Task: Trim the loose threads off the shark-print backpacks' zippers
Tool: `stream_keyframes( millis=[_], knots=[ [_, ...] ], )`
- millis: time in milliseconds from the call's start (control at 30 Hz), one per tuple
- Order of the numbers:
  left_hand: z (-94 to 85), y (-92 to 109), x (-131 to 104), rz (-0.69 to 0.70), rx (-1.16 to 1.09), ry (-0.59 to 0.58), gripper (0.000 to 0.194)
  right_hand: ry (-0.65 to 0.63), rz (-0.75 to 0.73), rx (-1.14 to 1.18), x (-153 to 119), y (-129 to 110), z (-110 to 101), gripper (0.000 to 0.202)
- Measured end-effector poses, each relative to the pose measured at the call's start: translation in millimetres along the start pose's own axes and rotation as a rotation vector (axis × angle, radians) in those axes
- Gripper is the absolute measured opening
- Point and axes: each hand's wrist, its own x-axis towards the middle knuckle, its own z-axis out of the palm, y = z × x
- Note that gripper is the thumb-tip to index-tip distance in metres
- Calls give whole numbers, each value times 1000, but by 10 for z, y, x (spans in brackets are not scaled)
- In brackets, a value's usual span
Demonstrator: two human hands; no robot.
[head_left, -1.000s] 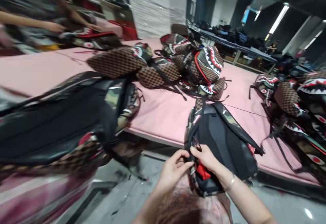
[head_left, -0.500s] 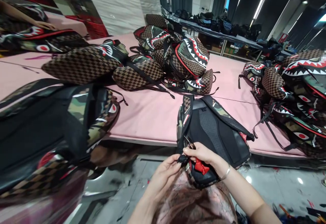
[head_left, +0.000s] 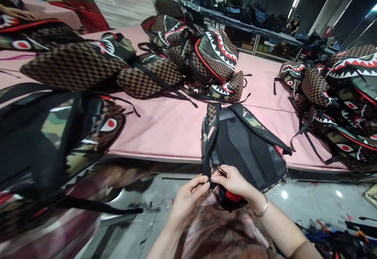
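A black backpack (head_left: 246,149) with camouflage and checkered sides lies back panel up, over the near edge of the pink table (head_left: 159,133). At its lower left corner, my left hand (head_left: 191,192) pinches a black strap end. Right beside it, fingertips nearly touching, my right hand (head_left: 232,180) is closed around small dark scissors (head_left: 220,170), whose tips point up and left. Some red fabric (head_left: 234,197) shows beneath my right hand, at the bottom of the backpack.
Checkered backpacks with shark-teeth prints (head_left: 218,57) are heaped at the table's far side, and more (head_left: 344,106) lie at the right. A large backpack (head_left: 55,133) fills the left, near another person's arm (head_left: 126,176). Dark bags cover a back table (head_left: 241,17).
My left fingers have drawn in on the strap end, where a black bunch showed before. Less red fabric is visible. The left backpack has shifted left, and a loose strap now hangs out from it.
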Motion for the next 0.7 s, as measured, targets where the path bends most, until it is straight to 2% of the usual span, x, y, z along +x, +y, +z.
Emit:
stream_keyframes(
  millis=[167, 333, 500, 700],
  knots=[
    [76, -40, -26, -82, -102, 12, 35, 183, 86, 183, -122, 67, 147, 12],
    [150, 6, -46, -135, -195, 12, 39, 363, 126, 77, -371, -78, 75, 19],
    [189, 6, -60, -93, -206, 63, 39, 204, 28, -34, -596, -145, -41, 24],
    [193, -53, -57, -15, -192, 73, 34, 187, -30, -96, -678, -169, -39, 23]
  ],
)
